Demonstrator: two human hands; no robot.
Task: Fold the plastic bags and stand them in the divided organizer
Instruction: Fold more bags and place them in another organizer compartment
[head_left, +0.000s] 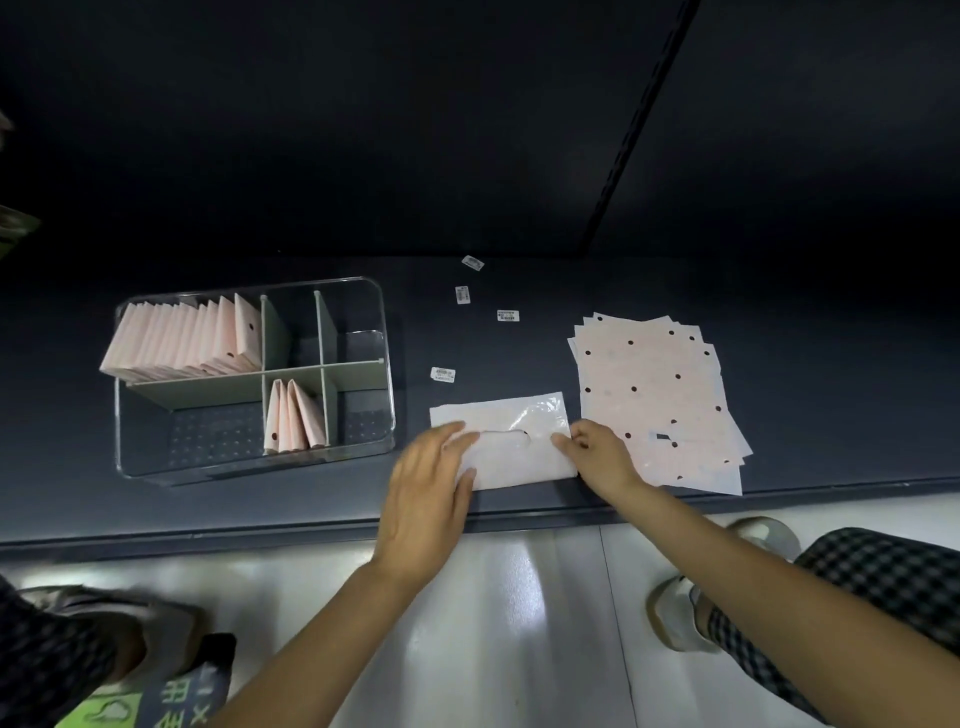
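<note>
The dark table (779, 291) carried a clear organizer (384, 364) holding folded bags, a flat stack of bags (660, 405) and, between them, one half-folded bag (514, 441). The left hand (431, 499) pressed it with straight fingers; the right hand (602, 457) pinched its edge.

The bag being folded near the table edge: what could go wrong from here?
1. The bag lies close to the table's front edge; a sideways push from the left hand might slide it off.
2. The right hand pinches only one end, so the glossy plastic may spring open and the crease skew.
3. The loose stack of unfolded bags sits just beside that hand; a brush of the wrist could scatter it.
</note>
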